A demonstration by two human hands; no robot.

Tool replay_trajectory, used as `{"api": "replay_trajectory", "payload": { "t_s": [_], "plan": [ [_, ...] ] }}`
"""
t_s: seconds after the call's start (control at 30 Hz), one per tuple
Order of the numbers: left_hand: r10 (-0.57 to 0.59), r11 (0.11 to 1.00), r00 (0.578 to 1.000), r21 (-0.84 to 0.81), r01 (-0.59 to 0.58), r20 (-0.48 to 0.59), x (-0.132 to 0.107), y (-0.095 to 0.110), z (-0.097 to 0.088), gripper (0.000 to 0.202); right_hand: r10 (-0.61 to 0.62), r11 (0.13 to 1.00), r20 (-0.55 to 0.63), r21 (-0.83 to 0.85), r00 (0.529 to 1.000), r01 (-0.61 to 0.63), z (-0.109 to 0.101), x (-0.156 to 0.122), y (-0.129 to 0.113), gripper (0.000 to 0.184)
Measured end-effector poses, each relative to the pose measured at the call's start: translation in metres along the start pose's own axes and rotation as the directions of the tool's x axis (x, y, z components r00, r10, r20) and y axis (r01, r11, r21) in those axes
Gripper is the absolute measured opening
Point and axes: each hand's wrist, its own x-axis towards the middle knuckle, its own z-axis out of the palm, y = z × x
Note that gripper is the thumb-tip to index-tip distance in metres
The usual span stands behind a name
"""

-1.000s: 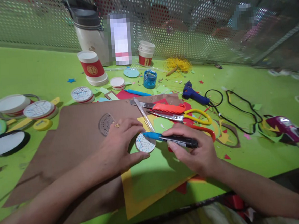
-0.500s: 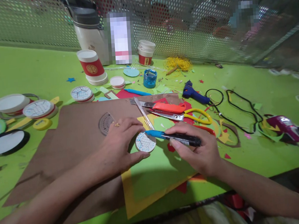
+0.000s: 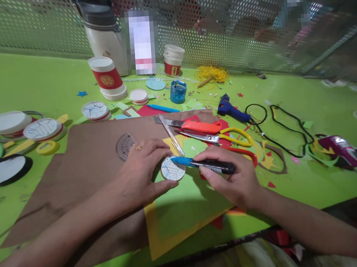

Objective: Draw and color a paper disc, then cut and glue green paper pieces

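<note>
A small white disc [image 3: 172,171] with dark lines and blue dots lies on green paper [image 3: 189,205] in the middle of the table. My left hand [image 3: 146,169] steadies it, fingers at its far edge and thumb at its near edge. In my right hand [image 3: 234,178] is a marker [image 3: 213,164] with a black barrel and blue front end. Its tip meets the upper part of the disc. Just beyond are a clear pen [image 3: 171,136], an orange utility knife [image 3: 200,126] and yellow-handled scissors [image 3: 235,138]. A protractor [image 3: 124,147] sits on brown cardboard [image 3: 92,155], partly behind my left hand.
A blue glue gun [image 3: 233,111] with a black cord lies right of the scissors. Farther back stand a blue paint jar [image 3: 178,91], red-and-white paper cups [image 3: 107,77] and a large flask [image 3: 103,37]. Two patterned lids [image 3: 43,129] are at left, near a yellow cap [image 3: 47,147].
The marker tip has shifted slightly left across the disc, with my right hand following. My left hand keeps its hold. The whole view has moved a little.
</note>
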Motion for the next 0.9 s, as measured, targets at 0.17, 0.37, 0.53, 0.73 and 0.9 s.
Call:
{"api": "replay_trajectory", "payload": {
  "t_s": [0.17,0.37,0.53,0.73,0.9],
  "plan": [
    [0.004,1.0,1.0,-0.011,-0.004,-0.003,0.001,0.0,-0.001,0.047,0.026,1.0,-0.031,0.014,0.999,-0.026,-0.002,0.0,-0.004,0.019],
    [0.067,0.998,0.997,0.022,-0.066,-0.042,-0.002,-0.009,0.006,0.048,0.02,1.0,-0.067,0.02,0.998,-0.019,-0.002,0.0,-0.003,0.017],
    [0.126,0.992,0.989,0.035,-0.124,-0.079,-0.002,-0.012,0.009,0.049,0.011,0.999,-0.082,0.044,0.997,-0.007,0.0,0.001,0.0,0.017],
    [0.12,0.993,0.99,0.022,-0.118,-0.078,-0.002,-0.012,0.008,0.049,-0.017,0.998,-0.054,0.06,0.998,0.02,0.002,0.0,0.005,0.018],
    [0.121,0.992,0.99,0.03,-0.119,-0.074,-0.001,-0.011,0.008,0.048,-0.032,0.999,-0.065,0.037,0.997,0.034,0.001,0.0,0.004,0.017]
  ]
}}
